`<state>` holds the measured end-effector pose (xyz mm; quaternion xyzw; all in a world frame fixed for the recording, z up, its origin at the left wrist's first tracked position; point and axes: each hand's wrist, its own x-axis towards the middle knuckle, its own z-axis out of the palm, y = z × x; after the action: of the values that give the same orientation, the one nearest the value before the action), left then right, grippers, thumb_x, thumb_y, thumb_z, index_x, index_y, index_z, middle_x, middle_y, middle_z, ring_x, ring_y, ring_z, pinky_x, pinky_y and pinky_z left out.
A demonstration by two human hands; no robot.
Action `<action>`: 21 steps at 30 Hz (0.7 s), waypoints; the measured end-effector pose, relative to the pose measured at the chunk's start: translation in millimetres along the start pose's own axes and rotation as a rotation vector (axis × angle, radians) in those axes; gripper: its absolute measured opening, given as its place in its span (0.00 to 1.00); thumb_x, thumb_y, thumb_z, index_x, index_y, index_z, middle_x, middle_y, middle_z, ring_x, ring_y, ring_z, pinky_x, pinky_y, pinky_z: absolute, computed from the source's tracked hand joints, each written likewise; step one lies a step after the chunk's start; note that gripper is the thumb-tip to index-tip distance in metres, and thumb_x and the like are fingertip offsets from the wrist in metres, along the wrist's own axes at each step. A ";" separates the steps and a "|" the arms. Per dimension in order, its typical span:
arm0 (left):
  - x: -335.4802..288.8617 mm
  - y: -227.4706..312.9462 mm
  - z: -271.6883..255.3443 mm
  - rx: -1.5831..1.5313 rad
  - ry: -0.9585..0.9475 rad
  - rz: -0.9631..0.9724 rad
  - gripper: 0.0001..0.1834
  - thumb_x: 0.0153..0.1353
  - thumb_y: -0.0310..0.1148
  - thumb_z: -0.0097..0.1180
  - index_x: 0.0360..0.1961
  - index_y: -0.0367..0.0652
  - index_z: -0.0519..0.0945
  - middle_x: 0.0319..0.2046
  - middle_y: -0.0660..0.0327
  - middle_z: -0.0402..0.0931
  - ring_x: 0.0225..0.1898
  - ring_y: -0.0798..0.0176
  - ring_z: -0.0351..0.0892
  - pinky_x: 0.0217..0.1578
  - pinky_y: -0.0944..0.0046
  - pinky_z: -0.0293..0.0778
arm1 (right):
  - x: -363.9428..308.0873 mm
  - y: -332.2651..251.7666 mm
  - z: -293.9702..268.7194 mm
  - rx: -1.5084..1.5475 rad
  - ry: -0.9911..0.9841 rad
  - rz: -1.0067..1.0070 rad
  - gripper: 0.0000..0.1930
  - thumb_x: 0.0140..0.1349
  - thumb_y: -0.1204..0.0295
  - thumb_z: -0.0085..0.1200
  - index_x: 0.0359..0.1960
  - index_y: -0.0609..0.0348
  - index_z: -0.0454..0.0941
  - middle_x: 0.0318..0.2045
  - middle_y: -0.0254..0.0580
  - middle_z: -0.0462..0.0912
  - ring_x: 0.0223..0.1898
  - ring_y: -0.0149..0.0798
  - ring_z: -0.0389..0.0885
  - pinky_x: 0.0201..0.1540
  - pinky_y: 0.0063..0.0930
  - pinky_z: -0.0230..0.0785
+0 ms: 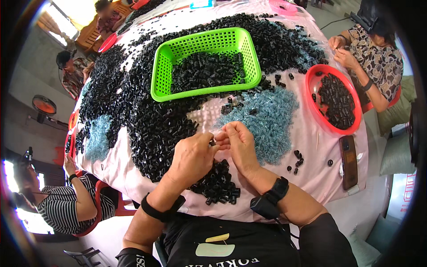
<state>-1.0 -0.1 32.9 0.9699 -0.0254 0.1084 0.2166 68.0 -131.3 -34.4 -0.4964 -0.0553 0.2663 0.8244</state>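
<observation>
Both of my hands meet over the near part of the table, fingertips almost touching. My left hand [192, 156] is closed in a pinch, and a bit of something dark shows at its fingertips, too small to name. Thumb and forefinger are pressed together on my right hand [240, 147]; what they hold, if anything, is hidden. Just beyond my right hand spreads a pile of small bluish metal springs [269, 127]. A big heap of small black plastic parts [155, 138] lies to the left, and a smaller cluster of black parts [218, 183] sits below my hands.
A green perforated basket [207, 94] with black parts stands beyond my hands. To the right are a red basin [311, 104] of black parts and a phone [349, 163]. More springs [98, 139] lie at left. Other people sit around the pink-covered table [320, 151].
</observation>
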 end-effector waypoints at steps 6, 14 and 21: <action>49.3 -21.5 -26.0 -0.194 0.191 -0.315 0.15 0.63 0.23 0.61 0.51 0.36 0.82 0.30 0.59 0.83 0.33 0.68 0.82 0.32 0.65 0.76 | 3.4 8.5 -0.6 -0.119 0.005 -0.098 0.14 0.78 0.62 0.46 0.43 0.62 0.75 0.36 0.41 0.84 0.35 0.30 0.84 0.40 0.24 0.78; 37.8 -21.7 -26.2 -0.229 0.204 -0.092 0.11 0.64 0.23 0.61 0.47 0.35 0.84 0.35 0.57 0.83 0.38 0.65 0.83 0.39 0.65 0.78 | 0.6 3.2 -1.0 -0.149 0.023 -0.135 0.16 0.79 0.60 0.45 0.46 0.62 0.76 0.40 0.39 0.84 0.43 0.31 0.83 0.48 0.26 0.76; -7.1 -25.5 -15.0 -0.170 -0.060 -0.136 0.09 0.58 0.23 0.62 0.40 0.35 0.85 0.35 0.51 0.82 0.35 0.49 0.83 0.37 0.59 0.77 | -2.0 -0.8 -0.4 -0.099 -0.127 -0.049 0.20 0.80 0.56 0.41 0.55 0.63 0.72 0.47 0.41 0.83 0.50 0.33 0.81 0.54 0.29 0.74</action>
<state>-8.4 29.3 34.1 0.9503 0.0248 0.0617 0.3041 66.7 -132.9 -33.6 -0.5173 -0.1329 0.2740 0.7998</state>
